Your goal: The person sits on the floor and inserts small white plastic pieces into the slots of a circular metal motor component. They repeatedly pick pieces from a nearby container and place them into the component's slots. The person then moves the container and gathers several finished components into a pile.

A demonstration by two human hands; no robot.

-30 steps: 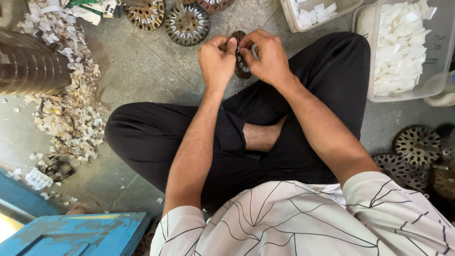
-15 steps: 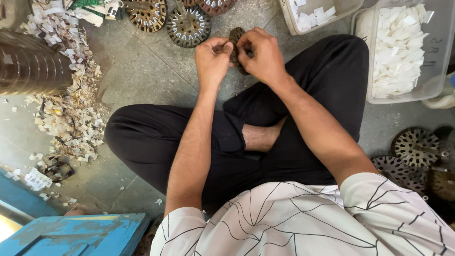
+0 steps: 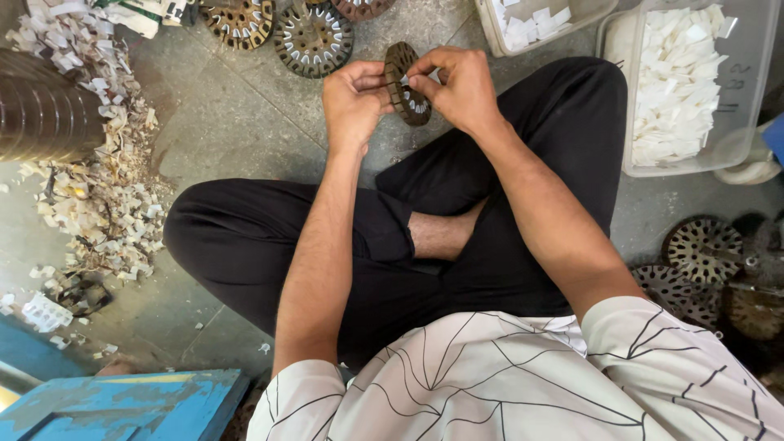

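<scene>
Grey concrete floor (image 3: 245, 131) is supporting a cross-legged person. Left hand (image 3: 353, 96) and right hand (image 3: 459, 86) are both pinching one dark slotted round metal stator disc (image 3: 406, 82) by its rim, raised above the knees; it is probably stiff, weighty, sharp-edged. Two clear plastic tubs (image 3: 739, 106) are holding white paper slips.
</scene>
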